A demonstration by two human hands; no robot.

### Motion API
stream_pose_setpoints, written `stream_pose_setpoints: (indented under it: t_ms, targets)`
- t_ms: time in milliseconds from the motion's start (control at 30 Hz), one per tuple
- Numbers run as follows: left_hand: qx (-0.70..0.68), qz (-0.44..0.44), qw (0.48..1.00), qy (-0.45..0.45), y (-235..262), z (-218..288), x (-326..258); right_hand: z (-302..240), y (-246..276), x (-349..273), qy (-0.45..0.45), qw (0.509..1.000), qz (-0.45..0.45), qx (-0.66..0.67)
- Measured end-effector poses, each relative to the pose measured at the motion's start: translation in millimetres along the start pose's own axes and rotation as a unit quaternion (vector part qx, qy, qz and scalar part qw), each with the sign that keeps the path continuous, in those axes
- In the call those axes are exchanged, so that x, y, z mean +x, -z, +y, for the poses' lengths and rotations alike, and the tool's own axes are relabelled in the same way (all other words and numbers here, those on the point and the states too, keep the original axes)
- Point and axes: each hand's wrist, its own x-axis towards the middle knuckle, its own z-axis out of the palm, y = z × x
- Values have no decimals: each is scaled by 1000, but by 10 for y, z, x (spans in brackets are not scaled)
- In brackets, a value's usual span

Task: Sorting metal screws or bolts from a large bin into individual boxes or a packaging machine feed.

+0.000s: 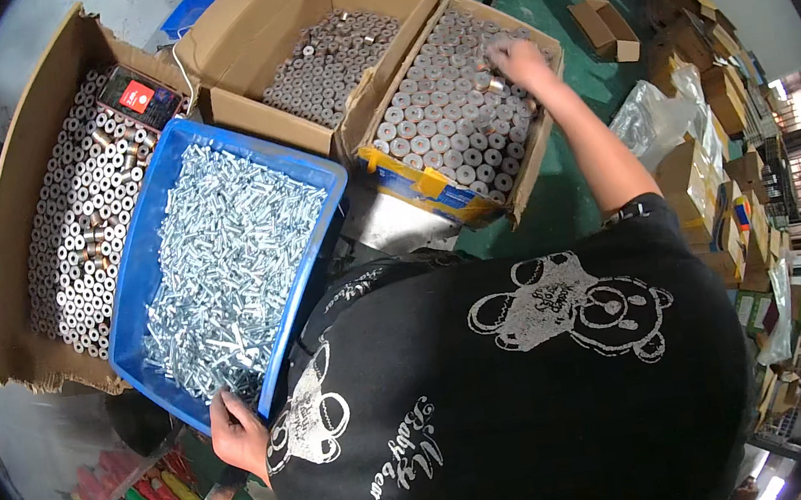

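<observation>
Black fabric, printed with pale bear figures, is seen nearest the camera, worn by the person. At the near corner of a blue plastic tray, the left hand is placed with its fingers bent at the rim; whether anything is gripped cannot be told. Short silvery metal pins are heaped in the tray. Over the far right part of a taped cardboard box, the right hand is held with fingers curled downward; their grip is blurred, contents not determinable. Upright metal cylinders with central holes are packed there in rows; one cylinder is seen tilted just beside those fingers. Similar pieces are contained in a middle carton.
</observation>
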Motion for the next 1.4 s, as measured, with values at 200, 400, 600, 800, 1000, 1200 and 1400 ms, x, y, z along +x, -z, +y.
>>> stream_pose_setpoints:
  t_ms: [200, 400, 600, 800, 1000, 1200, 1400]
  targets:
    - [20, 9, 1000, -15, -77, -9, -10, 314, -549, -297, 41, 983, 30, -176]
    - [25, -14, 999, 13, -36, 109, 65, 531, -673, -209, 15, 992, 88, -88]
    - [19, -9, 1000, 16, 23, 237, 62, 127, -183, 486, -223, 730, -51, 644]
    - [28, -30, 999, 34, -16, 120, 20, -1426, -824, 1953, 118, 942, -249, 192]
    - [49, -34, 994, 88, -11, 206, 114, -625, -2475, 3013, 162, 926, -254, -228]
    - [87, -34, 993, 71, 121, 314, 127, -772, -2801, 2921, 247, 847, -342, -323]
    - [69, 5, 997, 38, 102, 338, 180, -702, -2658, 2715, 252, 754, -375, -476]
